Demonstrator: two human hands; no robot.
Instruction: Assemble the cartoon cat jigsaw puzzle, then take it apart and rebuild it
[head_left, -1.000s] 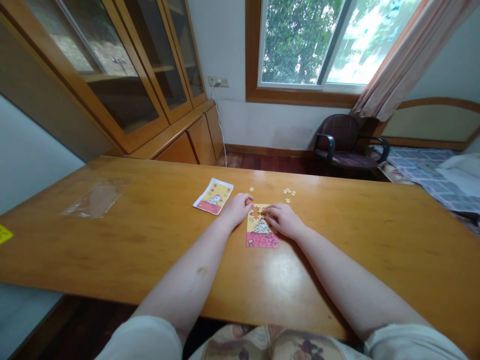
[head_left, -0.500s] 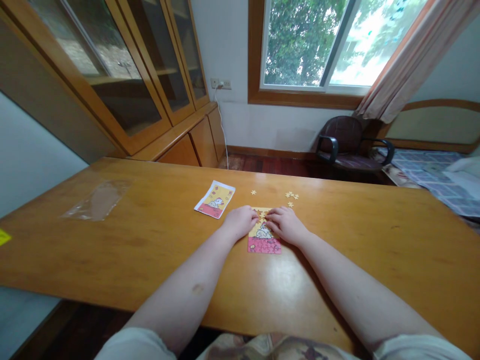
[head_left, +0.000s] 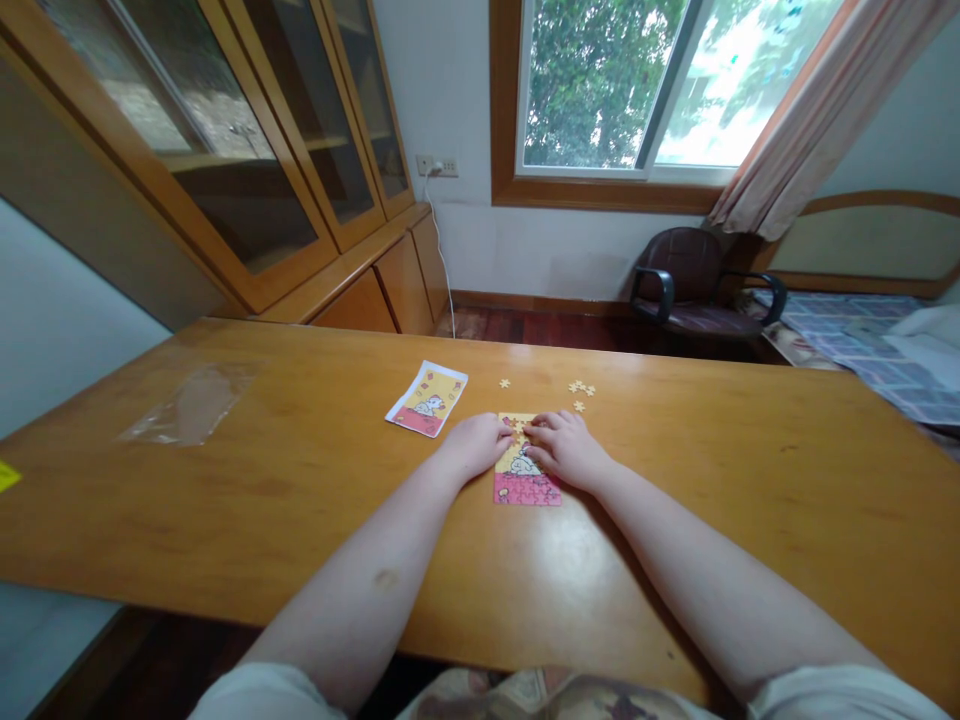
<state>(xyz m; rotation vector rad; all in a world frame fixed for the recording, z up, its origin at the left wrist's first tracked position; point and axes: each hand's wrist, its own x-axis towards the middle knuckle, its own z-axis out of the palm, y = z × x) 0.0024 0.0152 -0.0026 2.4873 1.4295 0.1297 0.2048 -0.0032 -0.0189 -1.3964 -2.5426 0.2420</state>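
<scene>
A small jigsaw puzzle (head_left: 527, 489) lies flat on the table, with a yellow upper part, a white cartoon animal and a pink lower band. Gaps show in its upper part. My left hand (head_left: 475, 445) is at the puzzle's left edge, its fingers bent and close together; whatever is between the fingertips is hidden. Over the upper right side lies my right hand (head_left: 568, 447), fingers apart, the tips touching the puzzle near the gaps. Loose yellow puzzle pieces (head_left: 578, 388) sit beyond it, and a single piece (head_left: 505, 383) lies further left.
A picture card (head_left: 427, 400) with the same design lies left of the puzzle. A clear plastic bag (head_left: 191, 405) is on the left part of the wooden table (head_left: 300, 490). Behind stand a glass-door cabinet (head_left: 330, 240) and an armchair (head_left: 684, 275).
Both hands stay at the puzzle, their fingers shifting only slightly around its upper gaps. The whole view has moved a little. The loose pieces and card lie as before.
</scene>
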